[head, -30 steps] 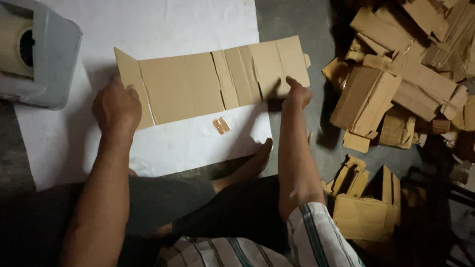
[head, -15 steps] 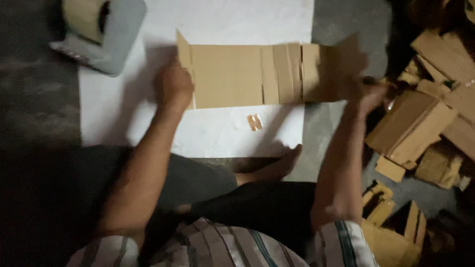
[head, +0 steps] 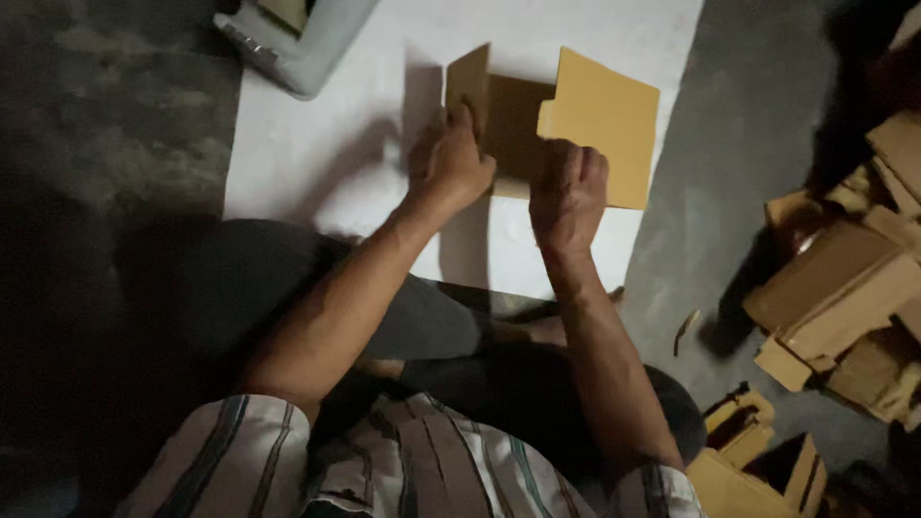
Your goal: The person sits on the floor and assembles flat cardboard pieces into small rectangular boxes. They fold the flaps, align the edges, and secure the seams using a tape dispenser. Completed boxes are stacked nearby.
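On the white rectangular sheet (head: 336, 163) spread over the grey concrete floor (head: 748, 144), at about twelve o'clock from the seated person, lies a folded brown cardboard box blank (head: 604, 120), its lit yellow-brown panel doubled over toward one o'clock and a darker panel with a raised flap standing at eleven o'clock. The left hand (head: 449, 168) presses on the darker panel, fingers bent and spread over the card, with the fingertips against the upright flap; it pins the blank rather than closing around it. The right hand (head: 568, 192) sits just beside it at one o'clock, fingers curled down with the knuckles up, bearing on the lower edge of the folded yellow-brown panel; whether the thumb is tucked under the card cannot be told. Both forearms run down from the hands toward six o'clock, ending in sleeves of a striped shirt (head: 432, 470), and dark trousers cover the crossed legs under them. A grey plastic tape dispenser (head: 302, 38) rests at ten o'clock on the far corner of the sheet, well apart from the hands. A heap of brown folded cardboard boxes (head: 844, 288) lies on the floor at three o'clock, with more at five o'clock near the right elbow
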